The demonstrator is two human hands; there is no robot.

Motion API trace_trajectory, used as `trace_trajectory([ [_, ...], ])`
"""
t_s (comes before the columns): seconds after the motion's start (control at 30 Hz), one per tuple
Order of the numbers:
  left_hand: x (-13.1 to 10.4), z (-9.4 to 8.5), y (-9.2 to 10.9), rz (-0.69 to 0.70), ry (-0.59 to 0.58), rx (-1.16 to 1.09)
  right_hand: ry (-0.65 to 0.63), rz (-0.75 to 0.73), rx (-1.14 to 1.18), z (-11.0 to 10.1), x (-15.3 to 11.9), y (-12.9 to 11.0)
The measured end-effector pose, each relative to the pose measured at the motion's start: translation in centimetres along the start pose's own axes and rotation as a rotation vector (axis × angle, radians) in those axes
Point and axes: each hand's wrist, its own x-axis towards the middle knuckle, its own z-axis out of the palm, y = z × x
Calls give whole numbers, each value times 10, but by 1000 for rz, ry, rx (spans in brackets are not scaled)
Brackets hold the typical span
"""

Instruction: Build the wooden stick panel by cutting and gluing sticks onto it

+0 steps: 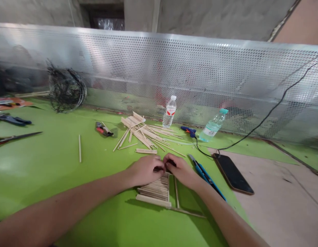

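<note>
A small panel of thin wooden sticks (154,188) laid side by side rests on the green tabletop, with a thicker strip along its near edge. My left hand (147,169) lies over the panel's far end, its fingers curled and closed. Against its fingertips, my right hand (181,169) is pinched closed at the far right corner. Whatever the fingers hold there is hidden. Two loose sticks (176,193) lie right of the panel, partly beneath my right arm. A short bundle of wooden strips (146,151) sits just beyond my left hand.
Beyond are a stick pile (151,135), a glue gun (189,131) and two bottles (169,111). A utility knife (206,176) and phone (233,173) lie right; pliers (16,119), scissors (17,137) and coiled wire (67,90) left. A perforated metal screen (138,65) spans the back.
</note>
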Motion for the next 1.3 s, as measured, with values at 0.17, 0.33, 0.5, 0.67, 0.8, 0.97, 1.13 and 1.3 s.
trace_trajectory([
  [0.17,4,6,7,8,44,-19,53,-18,77,6,5,15],
  [0.33,4,4,5,-31,93,-104,28,-80,150,8,5,15],
  [0.5,4,3,3,-54,110,-158,23,-98,173,7,4,9],
  [0.67,5,3,1,-83,104,-189,14,-90,189,7,4,8],
  [0.8,6,4,-1,-106,96,-192,15,-78,189,8,4,7],
  [0.97,4,5,-5,-121,48,-196,-9,-50,215,8,4,10],
  [1.13,1,6,-8,-156,22,-246,-54,-8,268,5,4,10],
  [1.3,3,0,-18,-220,64,-327,-96,20,274,0,0,5],
])
